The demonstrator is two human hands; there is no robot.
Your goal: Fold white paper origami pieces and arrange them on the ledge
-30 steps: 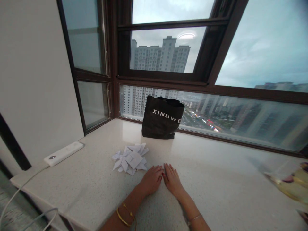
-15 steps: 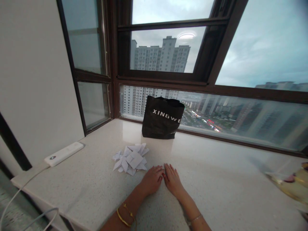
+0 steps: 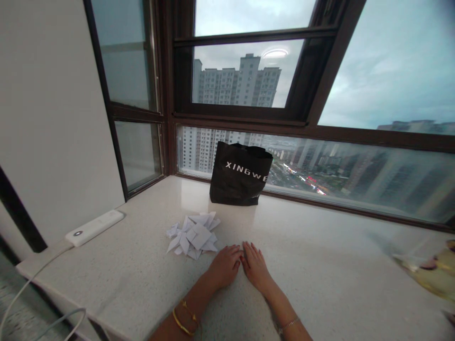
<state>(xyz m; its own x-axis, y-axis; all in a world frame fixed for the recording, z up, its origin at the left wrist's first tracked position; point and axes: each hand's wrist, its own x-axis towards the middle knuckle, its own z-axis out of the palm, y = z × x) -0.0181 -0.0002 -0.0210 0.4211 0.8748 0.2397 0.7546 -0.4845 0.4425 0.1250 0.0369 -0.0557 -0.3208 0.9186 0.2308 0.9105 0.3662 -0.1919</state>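
Observation:
My left hand [image 3: 226, 265] lies palm down on the pale speckled sill [image 3: 313, 265], its fingers stretched forward and a little bent. Beside it, my right hand [image 3: 254, 266] rests flat with its fingers extended. The two hands meet or nearly meet at the thumbs and fingertips, and neither holds anything. Just beyond my left hand, to the left, is a heap of folded white paper pieces [image 3: 195, 235] with pointed ends. A black bag [image 3: 240, 175] with white lettering stands upright behind the paper, close to the window.
A white power strip [image 3: 95, 227] sits at the left by the wall, its cable [image 3: 42, 270] running over the sill's edge. At the far right is a blurred yellowish object [image 3: 435, 274]. Brown window frames [image 3: 241, 121] border the sill at the back.

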